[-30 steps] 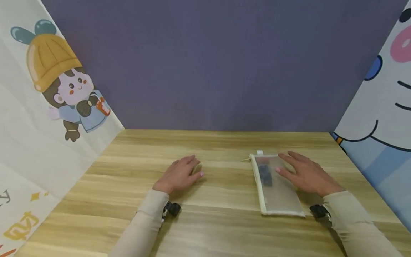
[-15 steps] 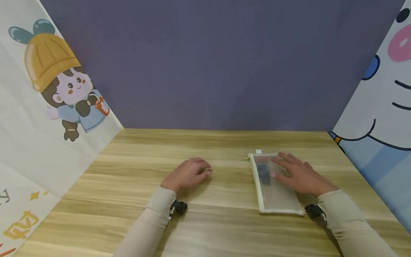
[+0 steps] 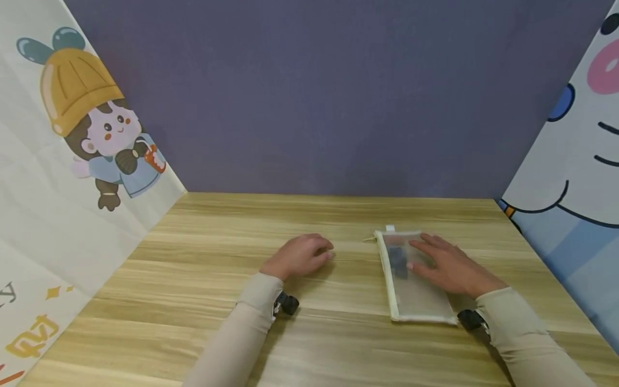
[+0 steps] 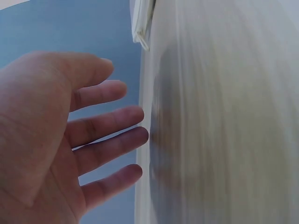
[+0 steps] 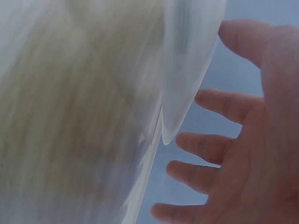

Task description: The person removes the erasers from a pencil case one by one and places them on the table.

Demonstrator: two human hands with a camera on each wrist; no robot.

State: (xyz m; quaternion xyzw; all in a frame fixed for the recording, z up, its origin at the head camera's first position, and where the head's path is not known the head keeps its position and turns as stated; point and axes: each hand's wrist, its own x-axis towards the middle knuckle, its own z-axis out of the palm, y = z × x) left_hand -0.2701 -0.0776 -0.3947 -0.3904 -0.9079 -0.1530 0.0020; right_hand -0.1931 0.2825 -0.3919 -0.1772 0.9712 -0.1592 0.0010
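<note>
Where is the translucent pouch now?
In the head view, the translucent pouch lies on the table right of centre, the right hand over its right edge.

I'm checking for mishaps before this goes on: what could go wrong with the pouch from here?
The right hand spreads over the right side of the pouch without gripping it, so a push could slide it. The left hand is apart from the pouch, so a one-sided lift might make it sag. The dark patch showing in the pouch, if loose contents, may shift on lifting.
</note>
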